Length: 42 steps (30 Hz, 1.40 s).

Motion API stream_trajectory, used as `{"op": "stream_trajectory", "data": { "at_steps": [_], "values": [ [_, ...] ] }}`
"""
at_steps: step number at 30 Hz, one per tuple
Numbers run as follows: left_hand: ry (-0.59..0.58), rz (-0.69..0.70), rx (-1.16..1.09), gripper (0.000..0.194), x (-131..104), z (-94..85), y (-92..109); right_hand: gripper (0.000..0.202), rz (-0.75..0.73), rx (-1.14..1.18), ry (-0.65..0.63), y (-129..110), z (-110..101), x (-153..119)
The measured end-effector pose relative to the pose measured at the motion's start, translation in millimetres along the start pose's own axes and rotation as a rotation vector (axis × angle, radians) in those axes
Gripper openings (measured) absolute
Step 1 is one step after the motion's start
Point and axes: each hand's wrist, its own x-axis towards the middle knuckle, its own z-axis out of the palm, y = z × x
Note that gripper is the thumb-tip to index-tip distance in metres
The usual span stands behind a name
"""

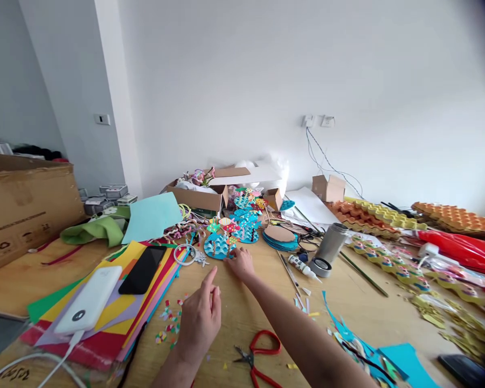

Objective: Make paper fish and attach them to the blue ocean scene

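My right hand (241, 262) reaches forward over the table, its fingers closed at the right edge of a blue round paper craft (217, 247) with wavy layers and small paper fish on it. The craft lies on the wooden top. Nearer to me, my left hand (202, 310) hovers with the index finger stretched out and the other fingers partly bent; nothing shows in it. More blue fish crafts (246, 226) sit just behind. Red-handled pliers or cutters (258, 355) lie between my forearms.
Coloured sheets (133, 318) with a phone (143, 269) and white power bank (89, 298) lie left. Blue discs (281, 237), a glue bottle (303, 267) and a metal flask (332, 242) stand or lie right. Egg trays (364, 218) and cardboard boxes (198, 198) line the back.
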Motion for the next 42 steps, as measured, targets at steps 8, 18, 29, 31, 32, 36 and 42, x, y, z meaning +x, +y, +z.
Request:
{"op": "stream_trajectory", "data": {
  "at_steps": [8,18,29,31,32,36,42],
  "values": [
    [-0.022,0.009,0.016,0.043,-1,1.5,-2,0.028,0.067,-0.013,-0.005,-9,9,8],
    [0.020,0.051,0.068,0.037,0,3.9,-4,0.026,0.086,-0.036,0.047,-13,16,8],
    [-0.015,0.065,0.046,0.040,0,2.9,-4,0.022,0.077,0.011,0.052,-3,10,-8],
    [-0.010,0.075,0.046,0.039,0,2.6,-3,0.016,0.074,0.029,0.062,-1,8,-15],
    [-0.006,0.077,0.051,0.038,-1,2.4,-3,0.014,0.075,0.038,0.068,1,6,-18],
    [0.013,0.070,0.057,0.036,-1,1.8,-3,0.013,0.101,0.069,0.089,12,-4,-31],
    [0.042,0.117,0.061,0.039,0,1.3,-2,0.015,0.134,0.080,0.097,44,-25,-54]
  ]
}}
